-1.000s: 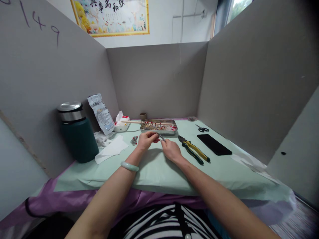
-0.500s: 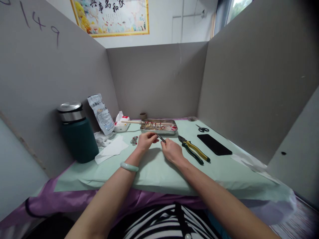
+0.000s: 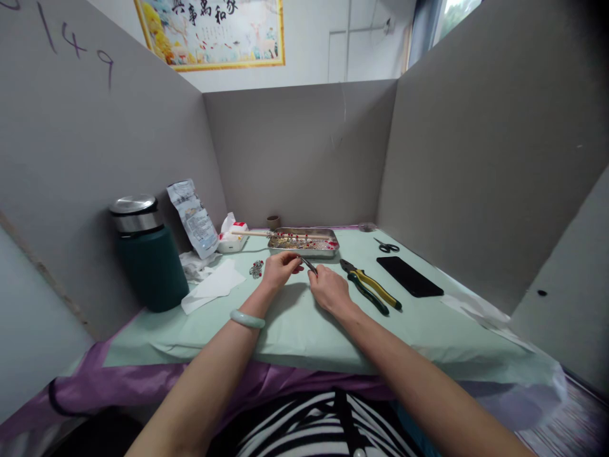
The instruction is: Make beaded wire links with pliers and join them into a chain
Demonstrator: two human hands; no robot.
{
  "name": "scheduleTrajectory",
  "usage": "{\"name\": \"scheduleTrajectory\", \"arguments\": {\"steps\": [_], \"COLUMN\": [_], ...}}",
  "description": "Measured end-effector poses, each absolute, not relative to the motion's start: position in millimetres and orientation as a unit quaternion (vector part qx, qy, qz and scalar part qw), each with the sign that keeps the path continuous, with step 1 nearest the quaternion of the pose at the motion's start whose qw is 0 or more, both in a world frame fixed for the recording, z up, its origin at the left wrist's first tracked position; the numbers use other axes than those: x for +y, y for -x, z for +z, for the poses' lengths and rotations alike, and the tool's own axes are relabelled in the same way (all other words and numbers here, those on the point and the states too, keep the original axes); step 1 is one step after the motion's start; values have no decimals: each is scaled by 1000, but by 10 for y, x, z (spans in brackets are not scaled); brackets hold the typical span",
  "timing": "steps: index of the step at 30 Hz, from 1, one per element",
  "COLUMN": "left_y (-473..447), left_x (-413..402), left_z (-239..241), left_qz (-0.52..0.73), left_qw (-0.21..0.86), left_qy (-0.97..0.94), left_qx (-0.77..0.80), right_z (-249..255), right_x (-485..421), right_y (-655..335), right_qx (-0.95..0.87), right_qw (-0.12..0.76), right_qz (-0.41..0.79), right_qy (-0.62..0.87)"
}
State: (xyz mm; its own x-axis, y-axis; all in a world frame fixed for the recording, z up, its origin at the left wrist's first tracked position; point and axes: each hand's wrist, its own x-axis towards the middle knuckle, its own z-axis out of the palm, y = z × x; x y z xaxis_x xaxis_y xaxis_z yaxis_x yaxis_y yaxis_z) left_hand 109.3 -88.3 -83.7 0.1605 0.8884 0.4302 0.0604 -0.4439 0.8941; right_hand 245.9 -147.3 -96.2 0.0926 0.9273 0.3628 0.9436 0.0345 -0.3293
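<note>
Over the middle of the table, my left hand [image 3: 280,269] is closed in a pinch, its fingertips around something too small to make out. My right hand [image 3: 330,288] wraps round a slim pointed metal tool [image 3: 309,264]; its handle is hidden in the palm, so I cannot tell pliers from tweezers. The tool's tip meets the left fingertips. Left of the left hand lies a small heap of silvery chain with red beads [image 3: 256,269]. Behind the hands stands a metal tray [image 3: 304,252] of red beads and small metallic pieces.
Combination pliers [image 3: 371,285], a black phone [image 3: 410,277] and scissors [image 3: 387,246] lie to the right. A green flask [image 3: 151,266], a pouch [image 3: 194,219], tissues [image 3: 233,238] and white paper [image 3: 214,285] are on the left. A wooden stick [image 3: 252,233] rests across the tray. Grey panels enclose the table.
Hardly anything differs. The tool and my right hand have shifted very slightly; the left hand keeps its pinch in the same place.
</note>
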Motion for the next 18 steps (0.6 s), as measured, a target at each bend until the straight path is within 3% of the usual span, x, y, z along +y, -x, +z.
{"name": "scheduleTrajectory", "arguments": {"steps": [9,18], "left_y": [-1090,-1100], "left_x": [-912,-909], "left_z": [-869,-893], "left_qz": [488,439], "left_qw": [158,16], "left_qy": [-759,-794], "left_qx": [402,420], "right_z": [-964,-936], "right_x": [-1494,-1506], "right_y": [-2444,-2399], "right_qx": [-666,-658], "right_qw": [234,223], "right_qz": [-34,-21], "right_qy": [708,718]}}
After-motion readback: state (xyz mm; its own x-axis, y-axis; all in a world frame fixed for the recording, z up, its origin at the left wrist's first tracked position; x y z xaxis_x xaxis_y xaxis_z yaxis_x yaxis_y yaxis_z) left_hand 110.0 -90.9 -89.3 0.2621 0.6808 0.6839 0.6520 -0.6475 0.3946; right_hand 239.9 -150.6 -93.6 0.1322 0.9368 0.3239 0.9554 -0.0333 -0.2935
